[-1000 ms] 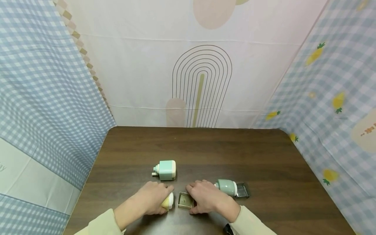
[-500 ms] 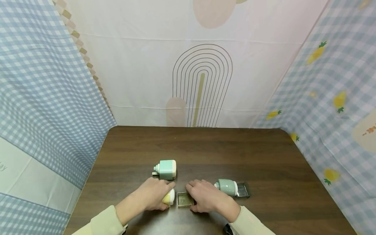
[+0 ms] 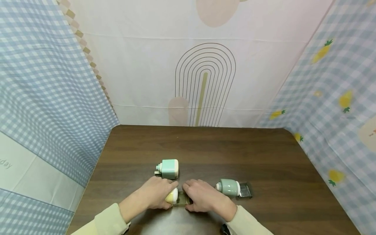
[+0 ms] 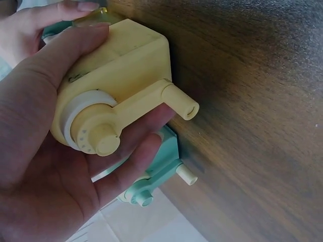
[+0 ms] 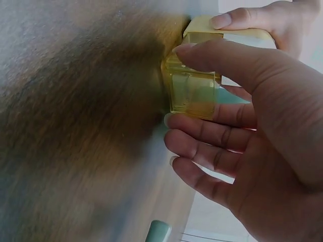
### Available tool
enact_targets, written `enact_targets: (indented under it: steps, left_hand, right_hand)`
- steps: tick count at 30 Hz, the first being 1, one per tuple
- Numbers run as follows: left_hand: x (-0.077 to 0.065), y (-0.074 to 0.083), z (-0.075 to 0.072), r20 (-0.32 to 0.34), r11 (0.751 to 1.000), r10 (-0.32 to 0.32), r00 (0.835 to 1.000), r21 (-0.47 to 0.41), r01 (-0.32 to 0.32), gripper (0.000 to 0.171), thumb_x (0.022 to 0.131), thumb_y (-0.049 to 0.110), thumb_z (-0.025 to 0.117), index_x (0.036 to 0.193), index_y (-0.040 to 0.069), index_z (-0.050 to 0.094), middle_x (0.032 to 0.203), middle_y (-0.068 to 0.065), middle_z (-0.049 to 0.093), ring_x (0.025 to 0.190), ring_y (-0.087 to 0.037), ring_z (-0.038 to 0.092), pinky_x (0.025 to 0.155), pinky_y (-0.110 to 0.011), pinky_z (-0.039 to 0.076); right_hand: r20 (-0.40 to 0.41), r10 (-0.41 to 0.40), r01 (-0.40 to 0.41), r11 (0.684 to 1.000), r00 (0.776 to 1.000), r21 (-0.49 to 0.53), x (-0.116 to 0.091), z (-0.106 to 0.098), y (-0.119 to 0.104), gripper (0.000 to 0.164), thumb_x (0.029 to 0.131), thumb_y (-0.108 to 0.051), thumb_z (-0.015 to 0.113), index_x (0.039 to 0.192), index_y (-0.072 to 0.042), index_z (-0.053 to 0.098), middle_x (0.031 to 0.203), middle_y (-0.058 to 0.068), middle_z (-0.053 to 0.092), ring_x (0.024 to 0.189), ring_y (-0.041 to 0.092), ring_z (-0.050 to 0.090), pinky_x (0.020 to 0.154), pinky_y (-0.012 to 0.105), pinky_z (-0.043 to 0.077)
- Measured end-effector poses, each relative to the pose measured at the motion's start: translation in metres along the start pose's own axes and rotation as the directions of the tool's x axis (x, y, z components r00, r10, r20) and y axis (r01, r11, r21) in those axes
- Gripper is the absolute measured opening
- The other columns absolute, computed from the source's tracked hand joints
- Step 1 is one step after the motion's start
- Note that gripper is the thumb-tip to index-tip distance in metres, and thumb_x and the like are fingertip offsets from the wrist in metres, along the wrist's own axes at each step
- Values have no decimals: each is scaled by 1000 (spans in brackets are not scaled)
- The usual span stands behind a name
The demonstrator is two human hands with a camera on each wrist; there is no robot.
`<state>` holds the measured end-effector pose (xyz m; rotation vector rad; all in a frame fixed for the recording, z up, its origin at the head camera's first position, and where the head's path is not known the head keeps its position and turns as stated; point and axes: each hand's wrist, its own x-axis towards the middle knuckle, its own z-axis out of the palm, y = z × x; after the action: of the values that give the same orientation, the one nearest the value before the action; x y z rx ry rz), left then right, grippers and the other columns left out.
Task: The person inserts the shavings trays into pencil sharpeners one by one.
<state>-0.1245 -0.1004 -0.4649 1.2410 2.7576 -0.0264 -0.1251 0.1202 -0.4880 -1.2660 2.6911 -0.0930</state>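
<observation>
Left hand [image 3: 155, 193] grips yellow sharpener [image 4: 121, 65] on its side low over or on the table [image 3: 205, 147], right hand [image 3: 203, 195] pinches clear box [image 3: 181, 199] against its white end, insertion depth can't tell. Just past right hand, green sharpener [image 3: 229, 187] lying down, dark tray [image 3: 245, 190] at its right end. Farther, beyond left hand, mint sharpener [image 3: 168, 169]; white cloth [image 3: 141, 75] behind.

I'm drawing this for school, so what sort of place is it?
It looks like an indoor work corner, perhaps curtained off specially: there's a table, with checked cloth on both sides and white cloth behind it. I can't tell what room it's in.
</observation>
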Motion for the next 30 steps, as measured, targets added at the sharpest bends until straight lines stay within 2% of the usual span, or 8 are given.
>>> enact_targets:
  steps: [9,14,21,30]
  left_hand:
    - [4,3,-1,11,1000,3,1000,-17,-3,53,73,49,86,106,18,59,92,3,71,60,-11,57,51,-32,51]
    - [4,3,-2,9,1000,-6,1000,-14,6,54,72,48,87,108,18,60,91,3,71,61,-10,57,51,-31,52]
    - [2,2,-2,-7,1000,-5,1000,-17,5,52,70,46,87,103,18,59,88,4,69,59,-10,55,51,-31,51]
    - [0,4,-1,-4,1000,-14,1000,-19,13,54,70,47,88,106,18,59,90,3,71,60,-10,55,52,-31,51]
  right_hand:
    - [-10,9,-9,999,1000,39,1,0,-2,50,82,-44,82,114,-9,63,102,0,66,92,13,60,82,36,57]
    - [-29,17,-15,998,999,66,0,2,-1,51,80,-45,84,110,-10,62,99,-1,65,90,12,59,79,33,57]
    - [-54,55,-50,994,997,100,-2,4,0,52,78,-47,84,107,-12,61,98,-2,64,88,12,59,74,33,57]
    - [-92,43,-32,992,995,122,0,12,0,45,80,-44,84,103,-13,60,95,-4,62,85,9,57,71,30,56]
